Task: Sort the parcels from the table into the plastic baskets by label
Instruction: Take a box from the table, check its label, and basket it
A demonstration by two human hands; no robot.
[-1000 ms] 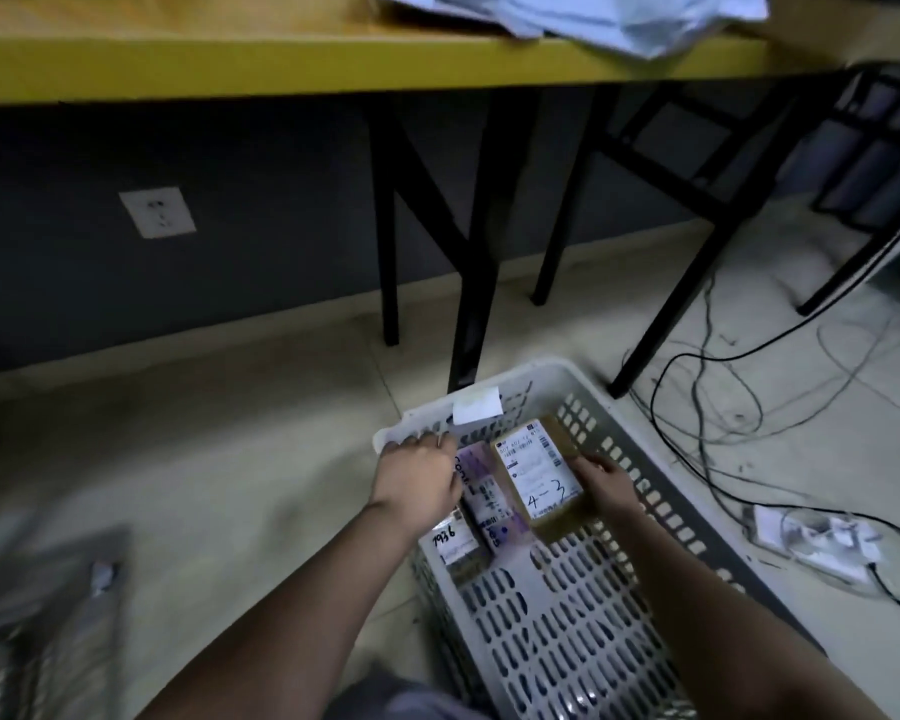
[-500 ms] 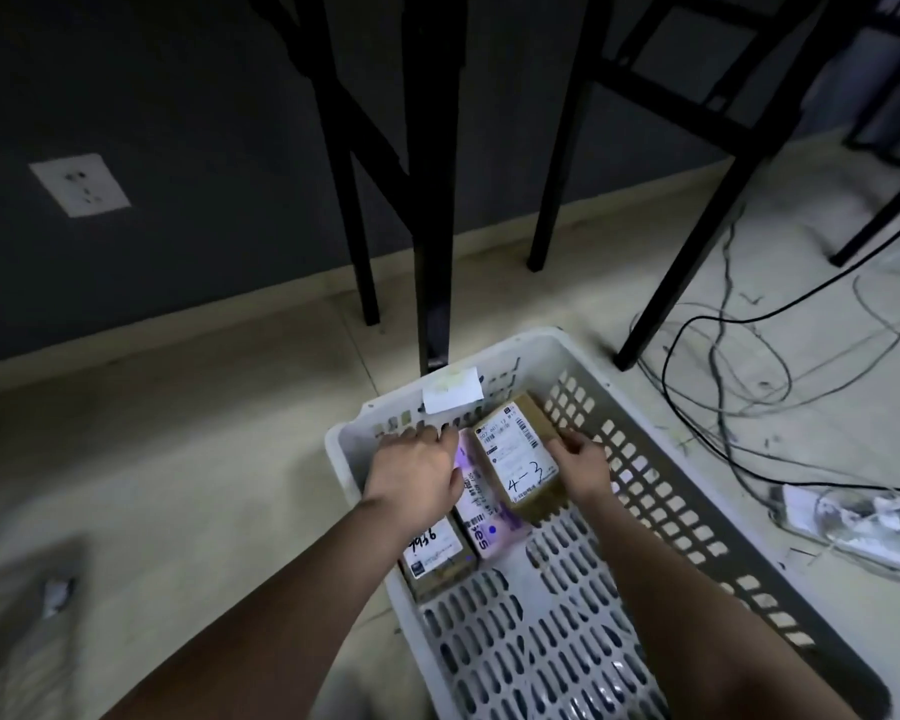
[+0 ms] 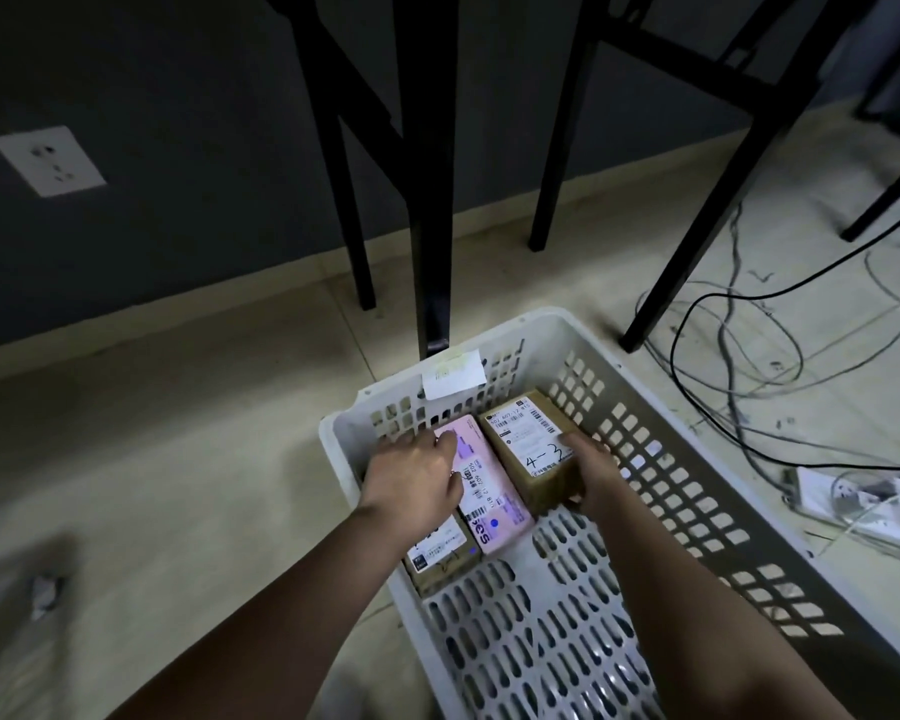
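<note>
Your right hand (image 3: 591, 472) is gripping the brown parcel (image 3: 533, 449), the one with "4-3" handwritten on its label: thumb lying on the label's right edge, fingers curling round the near right corner, though most of them are hidden under the box. You're seating it in the far end of the white plastic basket (image 3: 697, 459), long side tight against the pink parcel (image 3: 489, 485), probably so the row packs flush and the labels are all facing up for reading.

Your left hand (image 3: 414, 480) is lying on the pink parcel and the third parcel (image 3: 440, 556) beside it, fingers reaching toward the far wall. It's covering much of both, so I can't tell whether it's pinching anything or just pressing; my read is you're pinning them so they aren't shifting while the brown one is going in.

All three parcels are sitting side by side against the far wall, under the paper tag (image 3: 453, 374) stuck on the rim, presumably the basket's sort label. Near half of the basket floor is showing bare slots. The basket itself is sitting on the floor beside the black table legs (image 3: 430, 200).
</note>
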